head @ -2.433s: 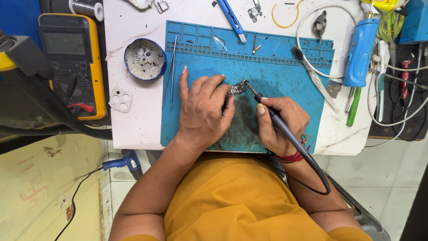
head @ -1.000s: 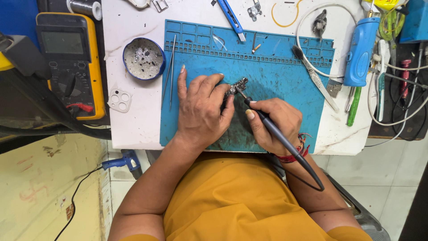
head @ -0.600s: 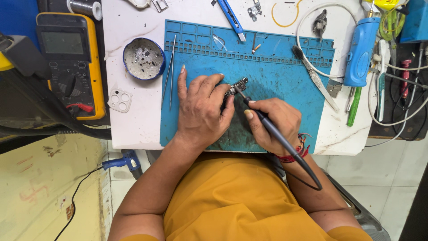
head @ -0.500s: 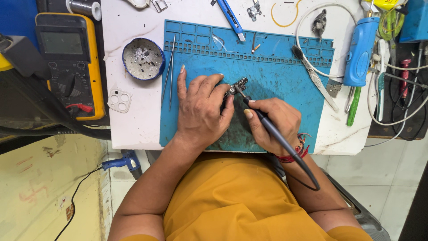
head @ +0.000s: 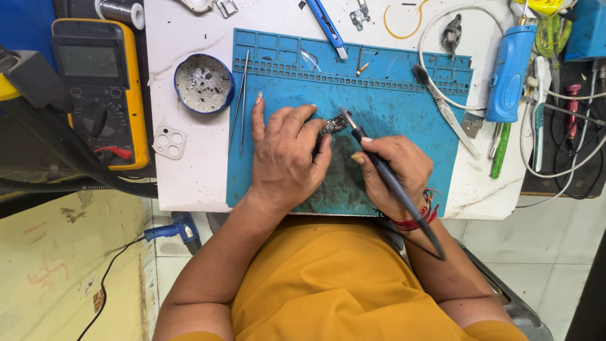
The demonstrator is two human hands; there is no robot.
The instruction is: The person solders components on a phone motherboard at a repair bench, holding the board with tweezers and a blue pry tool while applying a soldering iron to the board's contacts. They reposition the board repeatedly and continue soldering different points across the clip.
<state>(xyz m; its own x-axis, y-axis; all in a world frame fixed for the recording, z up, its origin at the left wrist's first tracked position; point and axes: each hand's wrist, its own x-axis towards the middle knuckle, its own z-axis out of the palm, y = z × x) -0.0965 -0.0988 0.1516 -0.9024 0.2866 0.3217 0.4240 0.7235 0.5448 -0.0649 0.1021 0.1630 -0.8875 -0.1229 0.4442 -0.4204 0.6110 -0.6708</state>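
My left hand (head: pixel 285 155) lies palm down on the blue work mat (head: pixel 404 95), its fingers pinning a small dark circuit board (head: pixel 332 125) of which only the top edge shows. My right hand (head: pixel 396 169) grips a dark soldering iron (head: pixel 379 164) like a pen. The iron's tip rests at the right end of the circuit board, just past my left fingertips. Its cord runs back over my right wrist, which wears a red thread band.
Tweezers (head: pixel 242 101) lie beside a round blue tin (head: pixel 203 83) of scraps at the mat's left. A yellow multimeter (head: pixel 101 88) sits further left. A blue craft knife (head: pixel 327 26), a blue handheld tool (head: pixel 509 72), a green-handled tool (head: pixel 500 148) and cables crowd the back and right.
My right hand has shifted left with the soldering iron, bringing its tip onto the circuit board. My left hand has stayed in place on the board.
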